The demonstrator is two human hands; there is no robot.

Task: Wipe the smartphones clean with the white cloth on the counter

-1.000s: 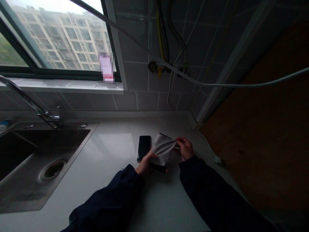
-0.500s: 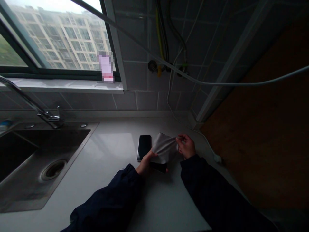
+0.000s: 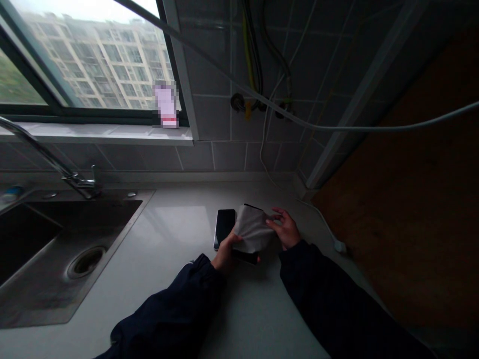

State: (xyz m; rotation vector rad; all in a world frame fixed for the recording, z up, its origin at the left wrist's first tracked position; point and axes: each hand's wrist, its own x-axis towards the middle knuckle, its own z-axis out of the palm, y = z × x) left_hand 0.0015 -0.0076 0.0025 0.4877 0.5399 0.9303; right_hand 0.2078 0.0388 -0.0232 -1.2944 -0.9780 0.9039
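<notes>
My left hand (image 3: 225, 250) is closed around a dark, flat, phone-like device (image 3: 246, 257), its thumb pressing on the grey cloth (image 3: 251, 230) draped over it. Only the lower edge and a thin strip of the top edge of this device show; the cloth hides the rest. At the cloth's right side, my right hand (image 3: 286, 229) grips the edge between thumb and fingertips, with other fingers lifted. A black-screened phone (image 3: 224, 227) lies on the white countertop (image 3: 175, 259), just left of the cloth and partly behind my left hand.
To the left is a steel sink (image 3: 41, 294) with a chrome faucet (image 3: 80, 183). A white plug (image 3: 340, 246) on a cable lies at the right, near a brown wooden panel (image 3: 419, 224). A pale hose (image 3: 337, 128) hangs across the view above the counter.
My right hand has shifted slightly left, its fingers opening a little. The cloth is less stretched to the right, and more of the device's top edge shows.
</notes>
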